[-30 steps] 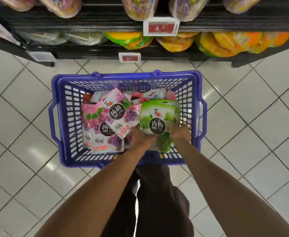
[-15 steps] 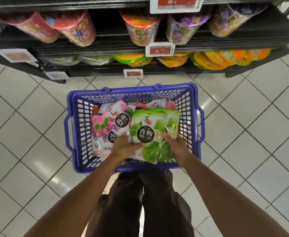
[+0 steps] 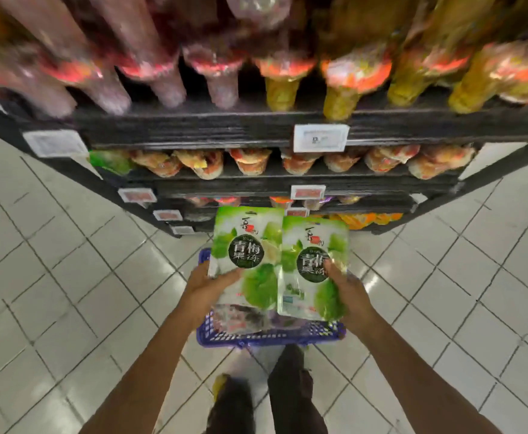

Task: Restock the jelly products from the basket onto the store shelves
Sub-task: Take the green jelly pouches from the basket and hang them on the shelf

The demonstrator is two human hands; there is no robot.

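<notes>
Transfer step: left hand [image 3: 207,288] grips left pouch [image 3: 247,245] at its lower left corner, right hand [image 3: 348,296] grips right pouch [image 3: 314,267] by its right side; both green pouches side by side, held above basket [image 3: 269,336] on floor [image 3: 68,277]. Next move likely needs a lift to a shelf [image 3: 193,130] with a free slot; none is plain. Shelves look packed with blurred bags [image 3: 250,161], and tags [image 3: 320,138] jut from edges, possible snags.

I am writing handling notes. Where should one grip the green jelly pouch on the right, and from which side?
I would grip the right green jelly pouch at its lower right edge, coming from the right, thumb on the front, as the right hand does. It is flat and upright, and its left edge meets the left green jelly pouch, blocking that side.
</notes>
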